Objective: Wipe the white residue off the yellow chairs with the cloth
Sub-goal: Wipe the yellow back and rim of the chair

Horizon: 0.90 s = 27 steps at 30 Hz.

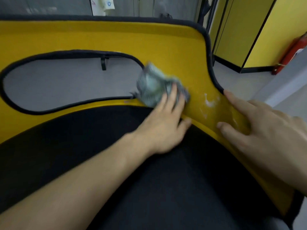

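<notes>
- While the crumpled grey cloth (pixel 152 85) is pressed under the fairly straight fingers of the left hand (pixel 164 123), just beside the right end of the oval cut-out (pixel 66 80), the yellow chair back (pixel 99 37) is steadied further right by the right hand (pixel 265 130), with its fingers spread wide
- White residue (pixel 209 101) is seen right of the cut-out, unwiped
- The cloth is judged soft, light and limp; it is best kept bunched under the palm on the smooth, stiff shell
</notes>
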Each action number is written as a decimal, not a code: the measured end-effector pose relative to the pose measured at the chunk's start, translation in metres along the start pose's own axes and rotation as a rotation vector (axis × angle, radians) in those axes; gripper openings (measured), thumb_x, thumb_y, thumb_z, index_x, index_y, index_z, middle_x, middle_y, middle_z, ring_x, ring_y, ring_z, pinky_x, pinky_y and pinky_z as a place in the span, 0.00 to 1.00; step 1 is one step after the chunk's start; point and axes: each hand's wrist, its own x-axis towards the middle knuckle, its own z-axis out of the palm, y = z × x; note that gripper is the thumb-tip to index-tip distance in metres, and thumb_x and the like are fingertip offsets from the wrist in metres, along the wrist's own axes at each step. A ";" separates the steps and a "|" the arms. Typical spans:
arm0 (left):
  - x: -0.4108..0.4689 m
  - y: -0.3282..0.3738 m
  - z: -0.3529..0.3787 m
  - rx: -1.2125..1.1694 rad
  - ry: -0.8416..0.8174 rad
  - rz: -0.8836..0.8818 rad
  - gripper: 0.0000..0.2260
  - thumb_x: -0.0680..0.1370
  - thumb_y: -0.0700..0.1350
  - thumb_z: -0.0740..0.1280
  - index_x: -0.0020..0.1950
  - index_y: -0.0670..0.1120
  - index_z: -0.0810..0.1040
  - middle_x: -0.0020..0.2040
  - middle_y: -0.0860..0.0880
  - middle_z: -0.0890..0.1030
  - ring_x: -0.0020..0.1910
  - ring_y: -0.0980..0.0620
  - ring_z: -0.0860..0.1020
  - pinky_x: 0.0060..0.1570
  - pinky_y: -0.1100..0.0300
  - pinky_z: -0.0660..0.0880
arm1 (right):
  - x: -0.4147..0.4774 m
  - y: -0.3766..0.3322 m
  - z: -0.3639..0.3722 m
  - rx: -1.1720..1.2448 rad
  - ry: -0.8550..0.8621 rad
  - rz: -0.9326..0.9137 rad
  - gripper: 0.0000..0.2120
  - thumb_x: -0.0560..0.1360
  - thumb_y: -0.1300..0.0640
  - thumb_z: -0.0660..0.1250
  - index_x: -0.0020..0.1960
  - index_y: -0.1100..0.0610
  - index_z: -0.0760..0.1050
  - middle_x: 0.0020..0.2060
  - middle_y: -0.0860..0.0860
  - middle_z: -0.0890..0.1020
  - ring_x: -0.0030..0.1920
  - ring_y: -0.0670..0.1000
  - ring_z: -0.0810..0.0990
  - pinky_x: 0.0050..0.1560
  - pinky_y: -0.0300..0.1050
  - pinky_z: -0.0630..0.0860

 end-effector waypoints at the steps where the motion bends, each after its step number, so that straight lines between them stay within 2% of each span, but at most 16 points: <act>1: -0.006 -0.001 0.006 0.004 -0.099 -0.004 0.35 0.84 0.62 0.51 0.81 0.48 0.36 0.77 0.49 0.25 0.78 0.49 0.31 0.79 0.49 0.41 | 0.000 -0.001 0.000 -0.025 0.007 0.001 0.37 0.71 0.28 0.45 0.76 0.31 0.37 0.68 0.44 0.69 0.57 0.54 0.77 0.46 0.49 0.75; 3: -0.008 -0.005 0.007 0.004 -0.191 -0.007 0.35 0.83 0.63 0.50 0.81 0.50 0.35 0.75 0.51 0.23 0.77 0.49 0.30 0.79 0.49 0.41 | -0.002 -0.003 0.002 -0.055 0.001 0.001 0.37 0.71 0.27 0.44 0.76 0.31 0.35 0.69 0.43 0.68 0.57 0.55 0.78 0.46 0.49 0.76; 4: -0.005 -0.003 0.000 0.029 -0.155 0.021 0.35 0.83 0.63 0.50 0.81 0.50 0.35 0.76 0.51 0.23 0.77 0.49 0.30 0.78 0.48 0.41 | -0.002 -0.002 0.003 -0.058 -0.001 0.004 0.37 0.70 0.27 0.43 0.76 0.31 0.35 0.68 0.43 0.68 0.57 0.55 0.78 0.46 0.49 0.77; 7: 0.014 0.011 -0.027 0.087 0.099 0.141 0.32 0.85 0.59 0.50 0.81 0.49 0.36 0.79 0.50 0.28 0.79 0.48 0.33 0.78 0.50 0.40 | 0.000 -0.001 0.007 -0.022 0.044 -0.004 0.39 0.68 0.26 0.41 0.77 0.32 0.39 0.63 0.45 0.72 0.54 0.55 0.78 0.47 0.51 0.76; 9: 0.018 0.014 -0.030 0.063 0.144 0.137 0.32 0.85 0.58 0.50 0.82 0.49 0.37 0.79 0.50 0.29 0.79 0.47 0.34 0.77 0.52 0.39 | 0.002 0.002 0.009 0.024 0.070 -0.013 0.40 0.67 0.25 0.42 0.78 0.33 0.43 0.59 0.46 0.73 0.53 0.56 0.77 0.50 0.53 0.76; 10: 0.016 0.012 -0.025 0.068 0.100 0.129 0.32 0.85 0.58 0.50 0.82 0.49 0.37 0.79 0.50 0.29 0.79 0.47 0.34 0.78 0.52 0.39 | 0.002 0.002 0.008 0.025 0.066 -0.005 0.39 0.68 0.26 0.44 0.78 0.34 0.44 0.60 0.46 0.74 0.54 0.56 0.77 0.49 0.52 0.75; 14: -0.011 -0.001 0.004 0.127 -0.277 0.043 0.32 0.83 0.65 0.45 0.82 0.54 0.39 0.77 0.53 0.26 0.79 0.51 0.34 0.78 0.53 0.39 | -0.002 -0.002 0.004 -0.032 0.028 0.019 0.36 0.72 0.29 0.46 0.77 0.32 0.39 0.68 0.44 0.70 0.58 0.55 0.77 0.44 0.48 0.70; 16: -0.012 -0.001 0.003 0.093 -0.308 0.020 0.34 0.81 0.68 0.45 0.81 0.55 0.38 0.76 0.55 0.25 0.79 0.53 0.33 0.78 0.53 0.39 | -0.002 -0.002 0.004 -0.031 0.026 0.010 0.36 0.72 0.29 0.46 0.77 0.32 0.39 0.68 0.44 0.70 0.58 0.55 0.77 0.43 0.48 0.70; 17: -0.010 0.002 0.000 0.075 -0.272 0.018 0.35 0.80 0.69 0.46 0.81 0.55 0.38 0.77 0.55 0.25 0.79 0.53 0.33 0.78 0.53 0.39 | -0.002 -0.003 0.005 -0.036 0.022 0.011 0.36 0.72 0.29 0.46 0.77 0.33 0.40 0.67 0.44 0.70 0.57 0.55 0.77 0.43 0.48 0.70; 20: 0.008 0.016 -0.022 0.012 -0.005 0.041 0.36 0.81 0.68 0.47 0.82 0.54 0.38 0.78 0.54 0.27 0.79 0.51 0.34 0.76 0.52 0.39 | -0.002 -0.002 0.005 -0.033 0.034 0.010 0.36 0.72 0.30 0.47 0.78 0.33 0.41 0.66 0.45 0.71 0.56 0.55 0.77 0.43 0.48 0.72; 22: 0.014 0.022 -0.031 0.027 0.081 0.044 0.35 0.82 0.67 0.47 0.82 0.53 0.38 0.78 0.53 0.27 0.79 0.48 0.35 0.75 0.52 0.40 | -0.001 0.000 0.005 -0.012 0.024 0.007 0.36 0.72 0.31 0.48 0.78 0.34 0.43 0.65 0.46 0.72 0.56 0.56 0.77 0.44 0.49 0.72; 24: 0.009 0.024 -0.025 0.064 0.012 0.063 0.34 0.82 0.66 0.47 0.82 0.52 0.39 0.78 0.52 0.27 0.79 0.47 0.35 0.74 0.54 0.38 | -0.001 -0.001 0.002 -0.003 0.016 0.014 0.36 0.72 0.31 0.48 0.78 0.34 0.42 0.65 0.46 0.72 0.56 0.56 0.77 0.45 0.49 0.71; 27: -0.012 0.023 0.006 0.125 -0.228 0.059 0.35 0.81 0.68 0.45 0.82 0.53 0.40 0.78 0.50 0.27 0.79 0.48 0.33 0.76 0.54 0.34 | -0.003 -0.005 -0.005 -0.007 -0.008 0.016 0.36 0.73 0.31 0.48 0.78 0.34 0.40 0.67 0.44 0.70 0.59 0.55 0.77 0.49 0.50 0.72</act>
